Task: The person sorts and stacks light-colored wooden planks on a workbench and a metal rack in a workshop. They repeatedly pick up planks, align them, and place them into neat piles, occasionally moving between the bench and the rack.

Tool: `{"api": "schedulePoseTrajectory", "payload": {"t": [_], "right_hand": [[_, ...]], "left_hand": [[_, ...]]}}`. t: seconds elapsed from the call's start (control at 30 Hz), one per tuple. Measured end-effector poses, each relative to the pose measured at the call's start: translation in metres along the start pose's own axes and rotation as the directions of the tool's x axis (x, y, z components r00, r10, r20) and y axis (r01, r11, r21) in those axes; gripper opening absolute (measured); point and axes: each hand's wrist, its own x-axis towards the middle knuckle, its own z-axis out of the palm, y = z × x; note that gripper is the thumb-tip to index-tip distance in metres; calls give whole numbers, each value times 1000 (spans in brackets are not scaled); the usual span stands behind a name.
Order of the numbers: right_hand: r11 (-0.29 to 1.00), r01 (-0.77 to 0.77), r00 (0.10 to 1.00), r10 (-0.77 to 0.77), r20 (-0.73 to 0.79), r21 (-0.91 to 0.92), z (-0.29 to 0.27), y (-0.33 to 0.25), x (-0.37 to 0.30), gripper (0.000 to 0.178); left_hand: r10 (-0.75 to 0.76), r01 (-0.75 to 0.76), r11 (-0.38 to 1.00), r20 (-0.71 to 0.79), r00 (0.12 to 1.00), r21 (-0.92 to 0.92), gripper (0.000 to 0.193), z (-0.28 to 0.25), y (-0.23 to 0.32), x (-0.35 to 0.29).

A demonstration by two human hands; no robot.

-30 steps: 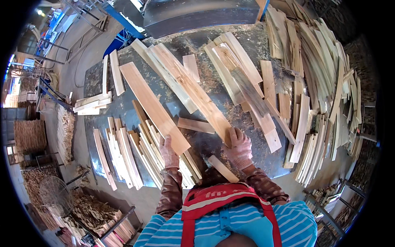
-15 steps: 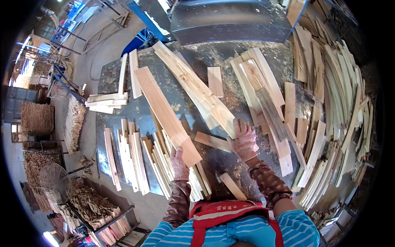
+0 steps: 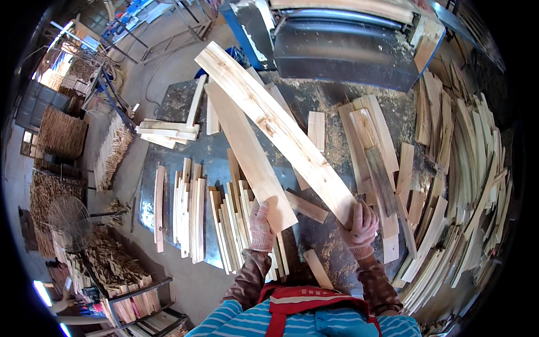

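Note:
My left hand (image 3: 261, 229), in a pale knitted glove, is closed on the near end of a plain wooden board (image 3: 252, 160). My right hand (image 3: 360, 229), gloved the same way, grips the near end of a longer knotty board (image 3: 289, 135). Both boards slant away to the far left, and the knotty one overlaps the plain one near their far ends. The right hand's fingers wrap over the board's edge; the left thumb and part of the palm are hidden by wood. Beneath lies a dark worktable (image 3: 331, 247) strewn with sawdust.
A dark machine (image 3: 342, 50) with a roller stands at the table's far side. Narrow strips (image 3: 191, 213) lie at the left, and several loose boards (image 3: 376, 163) at the right. A large stack of boards (image 3: 466, 146) borders the right side. A wire fan (image 3: 70, 219) stands lower left.
My right hand has raised the knotty board, swinging its far end left over the plain board. The left hand keeps its hold on the plain board. The whole view has shifted a little.

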Motion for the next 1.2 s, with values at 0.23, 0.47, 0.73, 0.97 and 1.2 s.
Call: {"api": "schedulePoseTrajectory", "payload": {"t": [0.23, 0.47, 0.73, 0.97, 1.2], "right_hand": [[1000, 6, 999, -5, -45, 15, -33, 6, -19, 95], [999, 18, 994, -21, -109, -27, -58, -3, -25, 79], [998, 50, 990, -55, -127, -44, -76, -7, -30, 83], [995, 47, 992, -57, -111, -84, -76, -7, -41, 88], [1000, 15, 995, -17, -101, -19, -62, -4, -49, 99]], "left_hand": [[67, -61, 997, 156, 985, -46, 51, 24, 25, -30], [136, -126, 990, 188, 973, -69, 57, 34, 35, -57], [165, -147, 984, 211, 963, -98, 61, 34, 43, -77], [145, -117, 987, 282, 949, -113, 61, 28, 55, -88], [164, -134, 983, 281, 946, -123, 61, 31, 65, -96]]}}
